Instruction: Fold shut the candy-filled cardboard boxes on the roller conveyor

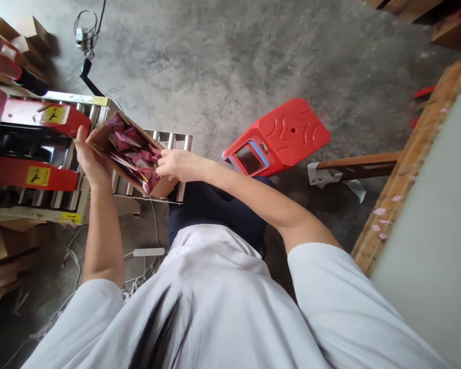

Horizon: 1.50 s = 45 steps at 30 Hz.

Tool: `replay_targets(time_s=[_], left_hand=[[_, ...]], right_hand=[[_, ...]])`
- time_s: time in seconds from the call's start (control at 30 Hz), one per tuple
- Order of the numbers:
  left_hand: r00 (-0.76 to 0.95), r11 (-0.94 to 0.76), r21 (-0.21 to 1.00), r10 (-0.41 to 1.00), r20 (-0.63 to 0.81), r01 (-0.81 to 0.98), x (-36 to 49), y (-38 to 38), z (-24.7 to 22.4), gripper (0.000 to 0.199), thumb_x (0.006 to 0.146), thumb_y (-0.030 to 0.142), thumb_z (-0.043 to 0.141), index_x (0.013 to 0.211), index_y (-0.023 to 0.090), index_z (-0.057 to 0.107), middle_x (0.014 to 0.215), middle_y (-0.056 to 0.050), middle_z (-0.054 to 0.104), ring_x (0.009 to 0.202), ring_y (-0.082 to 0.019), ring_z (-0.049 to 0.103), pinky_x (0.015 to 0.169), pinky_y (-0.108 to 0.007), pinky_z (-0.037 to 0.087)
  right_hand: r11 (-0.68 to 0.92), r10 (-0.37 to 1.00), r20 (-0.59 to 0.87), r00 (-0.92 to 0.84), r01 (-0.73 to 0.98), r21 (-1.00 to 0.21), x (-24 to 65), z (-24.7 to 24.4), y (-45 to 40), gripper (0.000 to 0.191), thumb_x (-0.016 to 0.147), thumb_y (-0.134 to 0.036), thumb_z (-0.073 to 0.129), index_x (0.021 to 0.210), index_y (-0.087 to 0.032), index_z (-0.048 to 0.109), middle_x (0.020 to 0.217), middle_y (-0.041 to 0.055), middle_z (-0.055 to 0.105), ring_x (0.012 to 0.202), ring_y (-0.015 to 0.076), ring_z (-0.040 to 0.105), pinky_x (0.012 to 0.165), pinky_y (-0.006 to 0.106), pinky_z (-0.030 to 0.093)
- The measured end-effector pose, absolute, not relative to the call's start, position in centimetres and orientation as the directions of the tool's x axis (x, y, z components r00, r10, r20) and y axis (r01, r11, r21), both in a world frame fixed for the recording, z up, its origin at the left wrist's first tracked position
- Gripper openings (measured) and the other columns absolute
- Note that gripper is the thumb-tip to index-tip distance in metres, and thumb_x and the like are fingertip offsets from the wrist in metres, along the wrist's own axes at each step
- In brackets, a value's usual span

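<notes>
An open cardboard box (162, 188) sits tilted on the metal rollers (171, 141) at the conveyor's end. Inside it lie several purple-pink packets (128, 143), loosely heaped. My left hand (92, 160) grips the left end of the box, thumb up along the outside and the other fingers partly hidden by the cardboard. Across the right end is my right hand (181, 165), its fingers curled over the rim with the tips against the packets. Whether those fingertips also pinch a packet cannot be seen.
A red and black machine (54, 174) with yellow warning labels stands over the conveyor at left. To the right are a red plastic stool (292, 130) and a wood-edged table (418, 189). A power strip (149, 252) and cables lie below; cardboard cartons (7, 256) are stacked at lower left.
</notes>
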<state>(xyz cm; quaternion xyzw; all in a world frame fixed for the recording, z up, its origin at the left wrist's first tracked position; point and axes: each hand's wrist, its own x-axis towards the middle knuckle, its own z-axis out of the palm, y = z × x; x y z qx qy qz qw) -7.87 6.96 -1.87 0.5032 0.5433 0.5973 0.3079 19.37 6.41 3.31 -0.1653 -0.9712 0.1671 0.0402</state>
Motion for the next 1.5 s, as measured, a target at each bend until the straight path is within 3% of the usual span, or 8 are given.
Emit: replay_targets(time_s=[0.1,0.2,0.3,0.53,0.7,0.97,1.27,1.5], left_hand=[[-0.338,-0.276,0.946,0.885,0.32,0.173,-8.6,8.3,-2.0,0.074,0.085,0.064,0.065,0.12,0.0,0.058,0.113,-0.012,0.068,0.105,-0.022,0.065,0.103,-0.039,0.05],[-0.363,-0.268,0.947,0.877,0.315,0.175,-7.5,8.1,-1.7,0.053,0.094,0.054,0.056,0.111,0.004,0.062,0.105,-0.01,0.07,0.098,-0.018,0.066,0.098,-0.035,0.052],[-0.414,-0.229,0.947,0.857,0.306,0.225,-6.3,7.1,-1.3,0.041,0.097,0.05,0.05,0.109,0.013,0.063,0.106,-0.006,0.07,0.101,-0.017,0.067,0.098,-0.032,0.052],[-0.422,-0.153,0.932,0.859,0.291,0.33,-6.6,6.0,-0.5,0.032,0.091,0.049,0.056,0.097,0.021,0.07,0.102,-0.004,0.071,0.101,-0.019,0.068,0.097,-0.032,0.052],[-0.183,-0.073,0.914,0.97,0.158,0.4,-7.9,6.7,1.7,0.031,0.085,0.043,0.064,0.07,0.017,0.072,0.079,-0.007,0.072,0.077,-0.017,0.067,0.076,-0.026,0.052],[-0.032,0.005,0.798,0.999,0.018,0.603,-7.4,9.2,3.4,0.037,0.075,0.034,0.068,0.046,0.016,0.051,0.05,-0.001,0.053,0.05,-0.011,0.051,0.048,-0.023,0.032],[-0.15,-0.001,0.942,0.987,0.054,0.335,-7.1,7.9,1.5,0.04,0.081,0.051,0.065,0.059,0.018,0.057,0.066,-0.003,0.063,0.061,-0.013,0.058,0.061,-0.024,0.047],[-0.115,-0.024,0.907,0.99,0.079,0.421,-7.2,8.1,1.9,0.037,0.081,0.05,0.066,0.065,0.017,0.062,0.065,-0.002,0.061,0.062,-0.011,0.056,0.062,-0.021,0.047]], right_hand=[[0.85,0.444,0.14,-0.885,0.366,-0.38,19.3,4.3,4.5,0.037,0.088,-0.026,0.07,0.124,-0.021,0.062,0.128,0.009,0.061,0.129,0.0297,0.049,0.115,0.058,0.03],[0.764,0.582,0.267,-0.768,0.405,-0.502,18.1,4.9,2.2,0.063,0.088,-0.039,0.071,0.143,-0.02,0.048,0.155,0.0143,0.039,0.147,0.0323,0.029,0.122,0.059,0.019],[0.683,0.665,0.256,-0.701,0.433,-0.589,15.3,3.9,1.7,0.056,0.096,-0.031,0.059,0.147,-0.016,0.043,0.162,0.0153,0.028,0.151,0.0293,0.022,0.124,0.053,0.019],[0.648,0.673,0.114,-0.731,0.509,-0.566,10.0,-0.7,5.3,0.048,0.098,-0.021,0.044,0.144,-0.008,0.049,0.158,0.0178,0.037,0.147,0.031,0.033,0.124,0.051,0.016],[0.624,0.681,0.05,-0.731,0.542,-0.563,9.5,-1.0,5.6,0.04,0.095,-0.015,0.045,0.132,-0.012,0.06,0.152,0.0176,0.046,0.142,0.0341,0.04,0.12,0.056,0.018],[0.455,0.759,0.277,-0.589,0.177,-0.873,11.6,-0.3,6.3,0.031,0.096,-0.012,0.043,0.114,-0.017,0.068,0.122,0.0066,0.069,0.117,0.0164,0.061,0.108,0.036,0.045],[0.471,0.847,0.174,-0.503,0.556,-0.685,10.1,-0.5,4.5,0.043,0.095,-0.011,0.039,0.135,-0.004,0.053,0.136,0.0201,0.056,0.127,0.0301,0.053,0.118,0.048,0.032],[0.477,0.81,0.004,-0.586,0.656,-0.585,8.7,-0.8,6.1,0.029,0.095,-0.018,0.047,0.112,-0.006,0.067,0.12,0.0215,0.067,0.113,0.0312,0.06,0.113,0.047,0.034]])
